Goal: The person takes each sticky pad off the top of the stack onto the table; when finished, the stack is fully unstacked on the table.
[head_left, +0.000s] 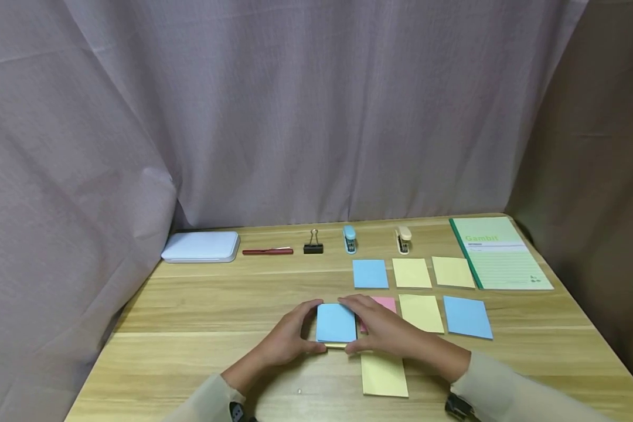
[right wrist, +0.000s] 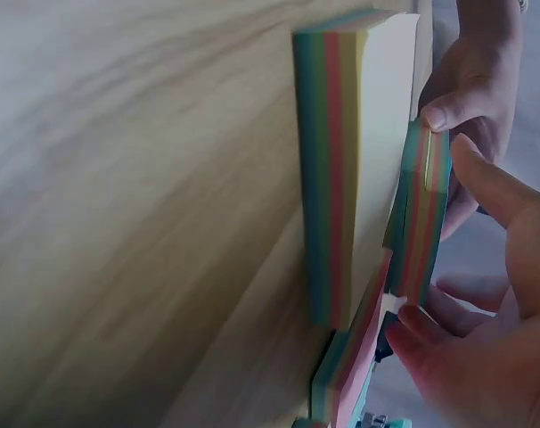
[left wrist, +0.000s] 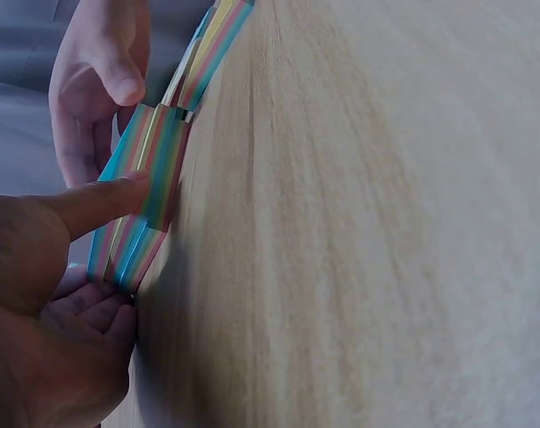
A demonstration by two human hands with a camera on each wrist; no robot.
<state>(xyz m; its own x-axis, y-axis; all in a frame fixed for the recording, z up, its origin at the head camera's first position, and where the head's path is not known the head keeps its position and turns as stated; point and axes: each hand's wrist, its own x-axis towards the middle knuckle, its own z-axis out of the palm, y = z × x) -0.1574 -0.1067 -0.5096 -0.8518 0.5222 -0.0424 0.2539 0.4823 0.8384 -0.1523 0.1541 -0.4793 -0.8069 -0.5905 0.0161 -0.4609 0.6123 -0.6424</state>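
Two sticky note pads, the blue-topped one [head_left: 336,323] over one showing a yellow edge, lie stacked between both hands. My left hand [head_left: 287,334] grips the stack's left side, its thumb pressing the striped edge [left wrist: 145,201] in the left wrist view and its fingers curled at the far side. From the right, my right hand [head_left: 382,328] holds the stack between fingers at the far corner and thumb at the near corner. Partly under the right hand are a pink pad [head_left: 386,303] and a yellow pad [head_left: 384,378]; the latter looms close in the right wrist view.
More sticky note pads sit to the right, including a blue pad [head_left: 468,317] and a yellow pad [head_left: 421,312]. Along the back are a white case [head_left: 200,247], red pen [head_left: 266,251], binder clip [head_left: 313,246], blue stapler [head_left: 350,240], cream stapler [head_left: 403,240] and green notebook [head_left: 501,253].
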